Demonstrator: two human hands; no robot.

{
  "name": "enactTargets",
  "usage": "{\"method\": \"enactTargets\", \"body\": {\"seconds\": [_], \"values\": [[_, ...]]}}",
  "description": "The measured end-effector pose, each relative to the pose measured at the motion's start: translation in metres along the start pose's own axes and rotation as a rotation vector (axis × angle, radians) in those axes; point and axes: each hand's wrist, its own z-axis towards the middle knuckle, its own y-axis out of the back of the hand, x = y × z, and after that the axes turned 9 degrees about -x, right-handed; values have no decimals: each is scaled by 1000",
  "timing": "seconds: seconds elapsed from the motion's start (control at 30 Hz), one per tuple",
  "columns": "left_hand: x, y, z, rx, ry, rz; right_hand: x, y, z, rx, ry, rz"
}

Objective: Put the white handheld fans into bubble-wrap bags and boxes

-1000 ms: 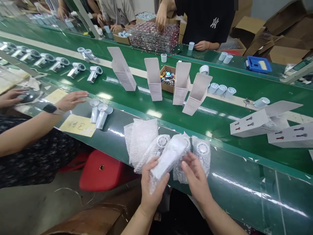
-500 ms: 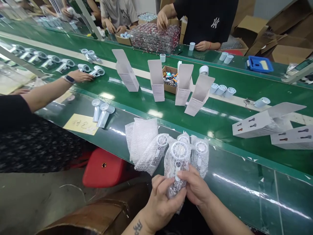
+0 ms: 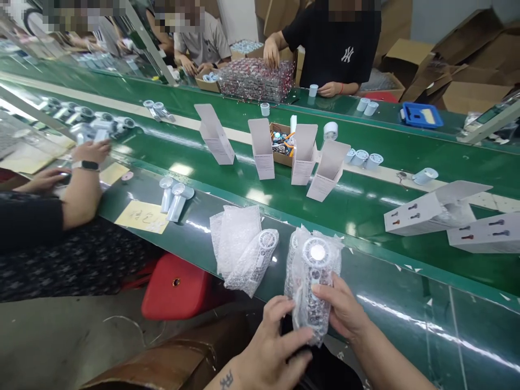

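Observation:
A white handheld fan in a bubble-wrap bag (image 3: 317, 257) is upright in front of me at the bench edge. My right hand (image 3: 343, 306) grips its handle from the right, thumb across the front. My left hand (image 3: 282, 336) is at the lower left of the bag, fingers spread, fingertips at the plastic. Behind the held fan another bagged fan (image 3: 291, 265) is partly hidden. To the left, one more bagged fan (image 3: 262, 254) lies against flat bubble-wrap bags (image 3: 235, 233).
Open white boxes (image 3: 262, 157) stand on the green belt (image 3: 227, 187), with printed boxes (image 3: 418, 214) at right. Two bare fans (image 3: 179, 200) lie beside a yellow paper (image 3: 140, 216). A co-worker's hand (image 3: 91, 154) handles fans at left. A red stool (image 3: 174, 287) is below.
The held fan has shifted right, now covering the bagged fan there. My left hand has loosened from the handle and spread its fingers. The co-worker at left drew fans toward themselves.

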Motion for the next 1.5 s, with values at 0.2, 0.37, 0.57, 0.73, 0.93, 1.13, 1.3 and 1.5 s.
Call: {"method": "enactTargets", "body": {"seconds": [0.2,0.37,0.57,0.73,0.93,1.13,1.3,1.5], "values": [[-19,-11,25,-344,872,-828,3,-20,3,46,85,59],[-31,-4,59,-344,1057,-930,-2,-52,6,116,135,111],[-25,30,81,-363,1040,-857,-2,-74,21,141,179,77],[-2,71,105,-299,1027,-873,4,-102,38,74,336,-3],[43,128,148,-202,1071,-828,16,-105,60,2,490,-182],[59,143,221,-27,792,-646,108,-13,103,-652,1001,-783],[48,98,286,68,701,-664,189,31,159,-373,933,-1083],[53,30,349,152,536,-482,193,50,180,-291,960,-1052]]}}
